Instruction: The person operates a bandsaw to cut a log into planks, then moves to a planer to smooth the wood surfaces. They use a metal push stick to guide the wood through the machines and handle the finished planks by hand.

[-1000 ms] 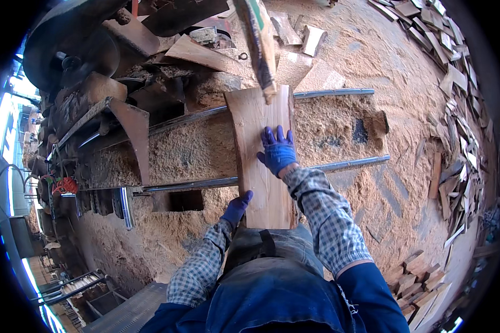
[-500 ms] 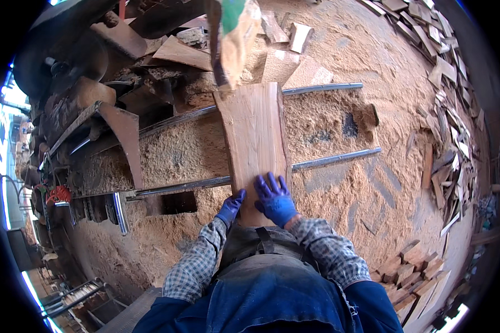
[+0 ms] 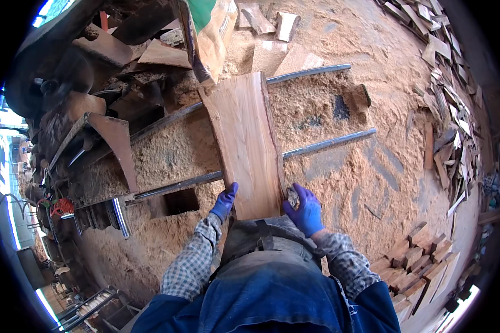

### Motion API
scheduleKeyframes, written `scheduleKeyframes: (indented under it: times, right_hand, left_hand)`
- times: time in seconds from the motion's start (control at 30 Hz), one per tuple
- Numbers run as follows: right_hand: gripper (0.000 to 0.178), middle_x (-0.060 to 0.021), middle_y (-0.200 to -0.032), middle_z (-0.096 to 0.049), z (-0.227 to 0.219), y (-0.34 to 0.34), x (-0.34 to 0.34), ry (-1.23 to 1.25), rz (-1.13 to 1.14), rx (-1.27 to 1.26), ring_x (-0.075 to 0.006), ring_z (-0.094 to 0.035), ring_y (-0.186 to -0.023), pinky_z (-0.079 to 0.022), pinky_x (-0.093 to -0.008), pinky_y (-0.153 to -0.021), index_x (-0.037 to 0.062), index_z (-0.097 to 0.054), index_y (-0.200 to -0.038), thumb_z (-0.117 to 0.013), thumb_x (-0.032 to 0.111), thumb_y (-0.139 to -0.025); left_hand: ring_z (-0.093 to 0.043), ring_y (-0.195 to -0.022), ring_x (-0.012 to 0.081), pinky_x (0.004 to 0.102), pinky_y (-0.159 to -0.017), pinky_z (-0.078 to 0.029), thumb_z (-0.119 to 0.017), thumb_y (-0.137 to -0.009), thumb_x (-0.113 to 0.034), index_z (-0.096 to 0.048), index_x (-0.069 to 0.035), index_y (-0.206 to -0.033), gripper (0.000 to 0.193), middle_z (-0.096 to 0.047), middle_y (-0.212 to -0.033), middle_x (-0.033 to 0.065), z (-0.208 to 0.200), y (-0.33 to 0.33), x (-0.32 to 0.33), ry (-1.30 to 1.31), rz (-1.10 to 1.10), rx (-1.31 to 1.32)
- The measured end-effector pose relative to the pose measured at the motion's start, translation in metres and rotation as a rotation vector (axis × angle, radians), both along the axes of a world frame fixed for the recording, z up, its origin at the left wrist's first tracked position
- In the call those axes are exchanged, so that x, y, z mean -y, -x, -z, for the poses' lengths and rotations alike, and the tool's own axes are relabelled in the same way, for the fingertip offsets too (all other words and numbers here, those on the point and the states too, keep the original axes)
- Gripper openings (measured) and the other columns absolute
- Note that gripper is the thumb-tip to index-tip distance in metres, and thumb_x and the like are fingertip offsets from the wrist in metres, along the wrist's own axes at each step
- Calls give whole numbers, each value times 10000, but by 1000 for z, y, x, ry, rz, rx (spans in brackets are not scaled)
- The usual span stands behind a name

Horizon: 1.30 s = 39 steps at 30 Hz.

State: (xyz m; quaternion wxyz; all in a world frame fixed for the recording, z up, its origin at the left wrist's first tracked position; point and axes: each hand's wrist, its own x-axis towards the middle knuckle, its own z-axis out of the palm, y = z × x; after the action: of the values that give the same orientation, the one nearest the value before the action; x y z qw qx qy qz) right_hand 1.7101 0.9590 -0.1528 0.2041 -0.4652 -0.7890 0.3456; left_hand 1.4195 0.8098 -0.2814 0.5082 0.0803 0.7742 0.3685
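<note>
A thick wooden plank (image 3: 245, 144) with dark bark edges lies across two metal rails, its near end reaching up against my apron. My left hand (image 3: 224, 202), in a purple-blue glove, grips the plank's left edge near that end. At the opposite edge, my right hand (image 3: 304, 211) in the same kind of glove has thumb and fingers apart, with the thumb close to the bark. A pale grey patch shows between that thumb and the fingers; I cannot make out what it is. The undersides of both hands are hidden.
The front rail (image 3: 330, 143) and back rail (image 3: 311, 72) run sideways over heaped sawdust. A round saw blade (image 3: 58, 83) and rusty metal guard (image 3: 115, 147) stand at left. A sack (image 3: 212, 41) hangs beyond the plank. Cut blocks (image 3: 416, 255) and scrap wood (image 3: 447, 116) lie at right.
My right hand has moved off the plank's top face to beside its right edge. My left hand stays at the left edge. The whole view has shifted and tilted a little.
</note>
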Motion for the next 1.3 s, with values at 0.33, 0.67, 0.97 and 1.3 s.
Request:
scheduleKeyframes:
  times: [0.33,0.67,0.97,1.3]
  right_hand:
    - [707,-111,-760,-696,91,10,-5,412,-876,227,-258,-702,-792,-543,-423,-688,-46,-615,-1220,-737,563,-882]
    - [790,-257,-1289,-632,86,12,27,789,78,-194,-332,-653,-1099,-525,-423,-939,-67,-438,-1457,-773,351,-876]
    - [714,-292,-1323,-595,30,-42,-30,164,197,-62,-425,-580,-1222,-452,-461,-1060,-17,-469,-1460,-616,474,-962]
    - [432,-121,-1250,-671,29,-103,-65,809,168,-435,-175,-629,-1118,-502,-333,-986,-15,-558,-1375,-570,267,-1049]
  left_hand:
    - [-625,-1056,198,333,-930,-508,-620,-856,-768,-625,13,-1330,914,-694,-1179,91,-29,-6,-13,37,32,-107]
    - [-650,-962,155,313,-870,-534,-657,-948,-582,-655,-13,-1278,657,-698,-1130,37,-61,-19,-29,79,-89,148]
    - [-602,-1101,151,327,-962,-486,-686,-981,-332,-575,32,-1345,526,-662,-1225,72,-167,-133,-60,-285,217,289]
    - [-639,-1187,292,389,-1015,-508,-707,-954,-379,-438,76,-1379,678,-634,-1284,265,-212,-189,-106,-449,798,232]
